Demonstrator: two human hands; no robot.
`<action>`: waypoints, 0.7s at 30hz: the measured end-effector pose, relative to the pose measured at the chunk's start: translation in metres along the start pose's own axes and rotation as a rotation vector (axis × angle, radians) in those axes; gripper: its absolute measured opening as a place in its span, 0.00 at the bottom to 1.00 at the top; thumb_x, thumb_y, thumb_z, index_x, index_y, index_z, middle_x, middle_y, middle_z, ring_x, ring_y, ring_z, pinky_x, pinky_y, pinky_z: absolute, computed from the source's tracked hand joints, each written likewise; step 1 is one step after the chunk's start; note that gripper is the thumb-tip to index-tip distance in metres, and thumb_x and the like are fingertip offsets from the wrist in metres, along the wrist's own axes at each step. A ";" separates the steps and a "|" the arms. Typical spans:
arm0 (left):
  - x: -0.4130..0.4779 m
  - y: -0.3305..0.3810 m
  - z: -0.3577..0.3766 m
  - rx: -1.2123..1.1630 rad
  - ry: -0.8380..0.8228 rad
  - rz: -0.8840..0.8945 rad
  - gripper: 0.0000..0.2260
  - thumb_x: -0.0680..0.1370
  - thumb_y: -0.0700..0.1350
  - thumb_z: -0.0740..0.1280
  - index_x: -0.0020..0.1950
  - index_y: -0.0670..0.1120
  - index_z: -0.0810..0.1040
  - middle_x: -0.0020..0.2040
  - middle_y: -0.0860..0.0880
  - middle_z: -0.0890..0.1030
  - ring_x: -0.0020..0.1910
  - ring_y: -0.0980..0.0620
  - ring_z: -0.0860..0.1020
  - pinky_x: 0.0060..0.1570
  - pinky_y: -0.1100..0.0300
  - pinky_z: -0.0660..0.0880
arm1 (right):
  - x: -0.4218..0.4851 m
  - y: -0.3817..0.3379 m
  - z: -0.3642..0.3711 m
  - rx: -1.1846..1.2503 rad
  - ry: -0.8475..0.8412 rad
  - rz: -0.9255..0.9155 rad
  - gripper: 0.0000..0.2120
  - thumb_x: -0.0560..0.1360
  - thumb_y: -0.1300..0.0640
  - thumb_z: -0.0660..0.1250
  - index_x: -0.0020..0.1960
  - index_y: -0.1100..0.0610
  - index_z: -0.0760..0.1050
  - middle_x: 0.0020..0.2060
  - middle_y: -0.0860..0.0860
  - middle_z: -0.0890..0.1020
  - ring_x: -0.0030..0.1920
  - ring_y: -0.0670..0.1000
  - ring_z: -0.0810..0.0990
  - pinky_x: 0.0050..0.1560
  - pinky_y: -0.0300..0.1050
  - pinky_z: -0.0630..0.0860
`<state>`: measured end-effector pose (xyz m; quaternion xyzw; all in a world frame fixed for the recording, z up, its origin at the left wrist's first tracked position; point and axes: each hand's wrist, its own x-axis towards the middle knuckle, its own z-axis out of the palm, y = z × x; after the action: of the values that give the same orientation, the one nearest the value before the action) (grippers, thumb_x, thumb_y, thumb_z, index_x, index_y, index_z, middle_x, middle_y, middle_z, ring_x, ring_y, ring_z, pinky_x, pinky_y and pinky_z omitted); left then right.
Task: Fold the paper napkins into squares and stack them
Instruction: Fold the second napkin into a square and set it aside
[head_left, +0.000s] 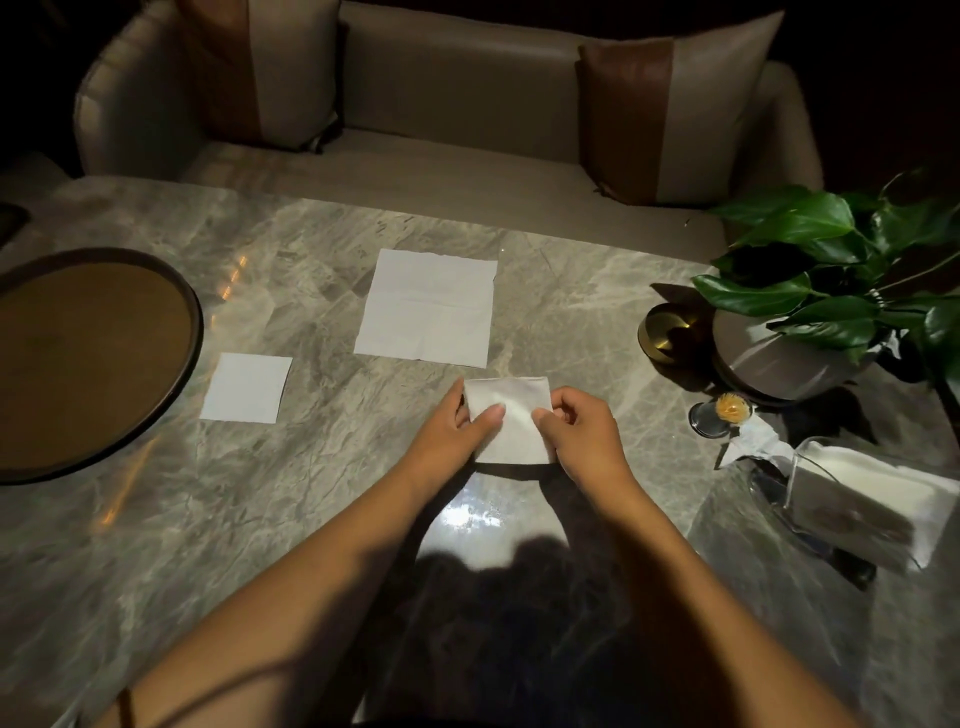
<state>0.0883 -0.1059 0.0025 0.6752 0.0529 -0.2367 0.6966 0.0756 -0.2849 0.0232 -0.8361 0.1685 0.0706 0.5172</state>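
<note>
Far left on the bench (322, 467) sits a round dark tray (93, 358), bare as far as I can see. Just right of it lies one folded napkin (246, 387), a small square flat on the stone, the start of my stack by the look of it. Further right and back lies an open napkin (427, 306), spread flat with its creases showing, not yet touched.

In front of me is the napkin in hand (514, 415), already down to a small square. My left hand (452, 426) has its grip pinched on the left edge, thumb on top. My right hand (576, 431) has its grip pinched on the right edge, fingers curled. I cannot tell whether the napkin rests on the bench or is lifted just off it.

I judge this the end of the folding step: pressing or squaring the last crease. The next move calls for carrying this square left and laying it edge to edge on the folded one.

At far right stand a potted plant (831, 280) and a napkin holder (862, 499).
</note>
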 end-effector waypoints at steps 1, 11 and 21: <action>-0.001 0.002 0.001 -0.137 0.009 -0.026 0.20 0.74 0.60 0.71 0.64 0.57 0.75 0.58 0.52 0.84 0.56 0.53 0.83 0.48 0.61 0.80 | -0.003 -0.005 0.001 0.066 -0.028 0.016 0.04 0.78 0.59 0.68 0.45 0.56 0.80 0.39 0.52 0.83 0.41 0.48 0.82 0.39 0.42 0.78; -0.021 0.012 -0.048 -0.571 -0.014 -0.207 0.19 0.75 0.41 0.71 0.64 0.36 0.77 0.59 0.35 0.82 0.59 0.39 0.81 0.54 0.49 0.81 | -0.021 -0.033 0.033 0.242 -0.051 0.091 0.05 0.76 0.63 0.69 0.43 0.65 0.78 0.35 0.55 0.82 0.35 0.50 0.80 0.35 0.43 0.76; -0.047 0.018 -0.134 -0.474 0.077 -0.218 0.09 0.79 0.35 0.66 0.59 0.38 0.81 0.55 0.38 0.84 0.54 0.41 0.83 0.48 0.52 0.82 | -0.040 -0.069 0.100 0.345 -0.064 0.158 0.08 0.76 0.61 0.71 0.38 0.58 0.80 0.30 0.50 0.81 0.30 0.46 0.78 0.32 0.37 0.76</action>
<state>0.0869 0.0348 0.0261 0.4919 0.2057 -0.2654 0.8033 0.0680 -0.1596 0.0479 -0.7165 0.2268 0.1075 0.6509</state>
